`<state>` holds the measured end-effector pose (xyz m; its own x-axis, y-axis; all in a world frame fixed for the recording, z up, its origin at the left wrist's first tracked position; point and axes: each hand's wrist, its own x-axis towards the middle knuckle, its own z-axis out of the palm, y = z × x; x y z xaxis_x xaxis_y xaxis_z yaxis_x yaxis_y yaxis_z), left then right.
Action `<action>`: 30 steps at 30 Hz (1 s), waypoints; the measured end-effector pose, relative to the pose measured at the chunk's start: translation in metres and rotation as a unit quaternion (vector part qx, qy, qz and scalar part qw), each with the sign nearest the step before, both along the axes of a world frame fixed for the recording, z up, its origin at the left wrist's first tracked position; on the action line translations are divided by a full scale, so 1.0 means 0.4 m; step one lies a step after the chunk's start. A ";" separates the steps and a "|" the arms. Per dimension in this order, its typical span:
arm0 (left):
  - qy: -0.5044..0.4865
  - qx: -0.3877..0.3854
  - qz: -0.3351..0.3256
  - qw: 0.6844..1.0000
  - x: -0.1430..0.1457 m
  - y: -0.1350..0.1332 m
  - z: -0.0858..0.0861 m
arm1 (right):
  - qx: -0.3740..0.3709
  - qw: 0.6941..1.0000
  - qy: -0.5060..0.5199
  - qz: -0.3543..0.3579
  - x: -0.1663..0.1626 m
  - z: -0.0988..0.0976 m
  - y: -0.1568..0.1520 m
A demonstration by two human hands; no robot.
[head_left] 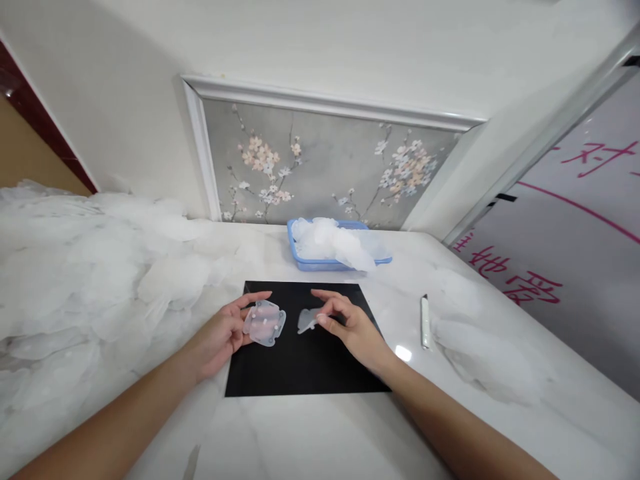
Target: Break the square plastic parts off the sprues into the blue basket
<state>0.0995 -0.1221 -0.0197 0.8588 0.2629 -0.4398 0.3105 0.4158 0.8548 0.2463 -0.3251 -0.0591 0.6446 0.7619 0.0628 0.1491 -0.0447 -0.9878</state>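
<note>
My left hand (227, 333) holds a translucent, wavy-edged plastic piece (265, 323) with small holes and slots, its fingers behind and beside it. A smaller translucent plastic piece (307, 320) is pinched between the thumb and fingers of my right hand (345, 323), whose index finger points left above it. The two pieces are apart. Both hands are over a black mat (300, 373) on the white marbled table.
At the left spreads a large heap of translucent plastic pieces (100, 267). A blue basket (320, 266) with more pieces stands at the back. Right of the mat lies a white-handled cutter (425, 323), with further pieces (490, 360) beyond it. A wall (320, 40) closes the back.
</note>
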 end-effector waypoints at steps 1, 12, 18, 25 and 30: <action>0.001 0.010 -0.010 1.000 0.000 0.001 -0.002 | 0.012 1.000 0.017 -0.013 -0.004 0.005 -0.001; -0.011 0.078 -0.078 0.994 0.005 -0.001 -0.012 | 0.063 0.926 0.368 0.048 -0.010 0.022 0.008; -0.037 0.142 -0.098 0.984 0.008 0.005 -0.029 | 0.067 0.914 0.398 0.048 0.002 0.011 0.008; -0.054 0.334 -0.044 0.940 0.005 0.006 -0.026 | 0.065 0.912 0.402 0.046 0.001 0.011 0.007; -0.091 0.278 -0.076 0.953 0.001 0.000 -0.026 | 0.072 0.915 0.394 0.049 -0.001 0.011 0.008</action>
<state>0.1000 -0.1221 -0.0300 0.9547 0.2771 -0.1083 0.1558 -0.1552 0.9755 0.2461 -0.3220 -0.0546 0.4625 0.8384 -0.2883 -0.6153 0.0694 -0.7852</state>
